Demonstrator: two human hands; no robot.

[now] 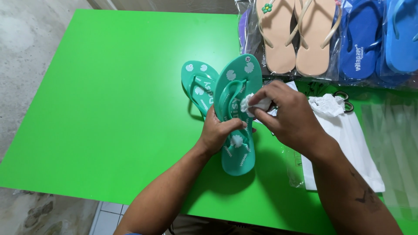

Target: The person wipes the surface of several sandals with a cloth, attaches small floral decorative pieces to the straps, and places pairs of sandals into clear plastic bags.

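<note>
Fingers (261, 114) of the right hand (289, 117) pinched together on a crumpled white wad (254, 103), pressed to the strap of a teal flip-flop (237, 117). Left hand (219, 132) wrapped around that flip-flop's edge, at frame centre, raised and tilted off the worktop (96, 100). Sole: smooth foam, elongated oval, white shell-like motifs. Second teal flip-flop (198, 85), just left, flat on the matte bright-green worktop. White flat bag (348, 143), lower right of centre. Upper right: beige flip-flop pair (296, 39) and blue flip-flops (379, 39), in glossy clear wrapping.
</note>
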